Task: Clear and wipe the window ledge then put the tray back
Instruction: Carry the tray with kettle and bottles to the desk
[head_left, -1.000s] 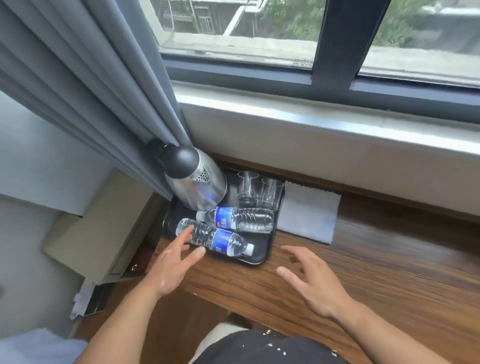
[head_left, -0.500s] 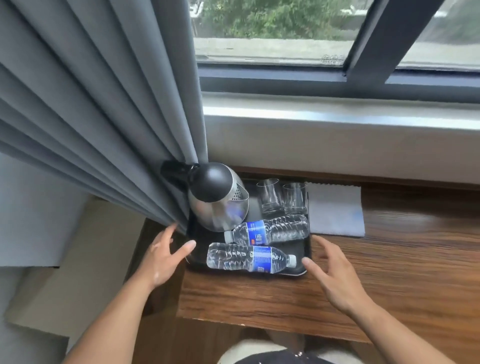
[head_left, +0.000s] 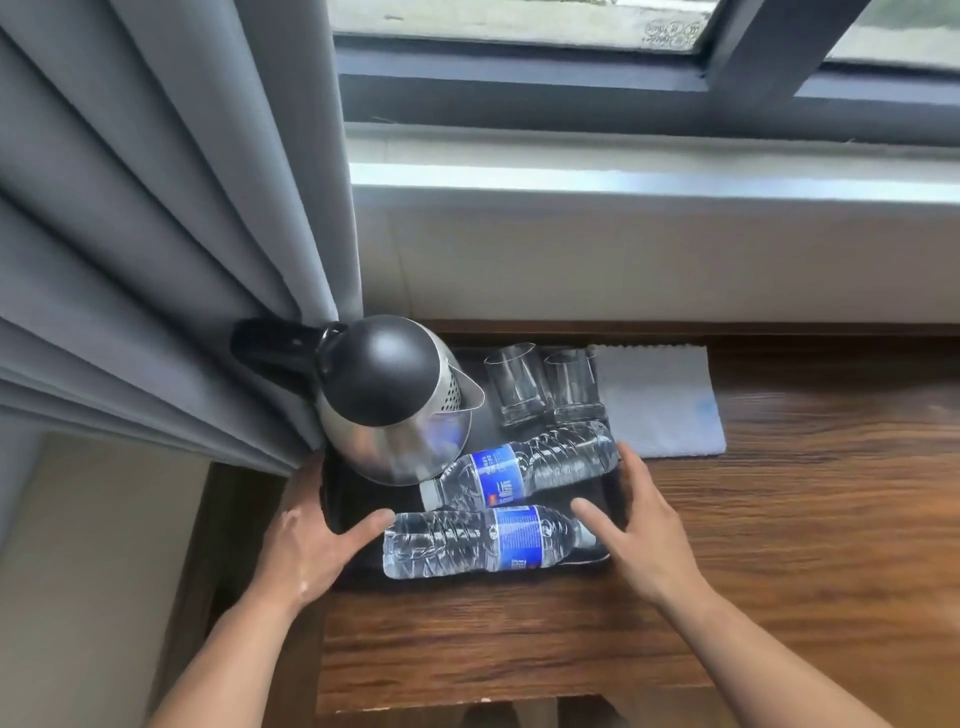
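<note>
Both my hands are spread wide at the black tray (head_left: 347, 506), one on each side, and neither has closed on anything. The left hand (head_left: 311, 545) straddles the tray's left rim, with its thumb lying over the rim inside the tray and its fingers straight along the outside. The fingertips run in under the curtain (head_left: 156, 260), so I can't tell whether they touch the rim. The right hand (head_left: 644, 535) mirrors it at the right rim, fingers straight and thumb stretched over the tray. I can't make out the contact under that palm.

Between the thumbs lies the near bottle (head_left: 483, 543) on its side, with its cap by the right thumb. Just beyond it lies the far bottle (head_left: 524, 470), angled towards the right fingertips. Past the left hand stands the kettle (head_left: 395, 405), its handle partly buried in the curtain folds. Two glasses (head_left: 517, 384) stand beyond the bottles, though blur hides their rims. A white cloth (head_left: 660, 400) lies on the wooden ledge (head_left: 779, 519) just beyond the right fingertips, its left edge behind the glasses. The tray sits at the ledge's left end.
</note>
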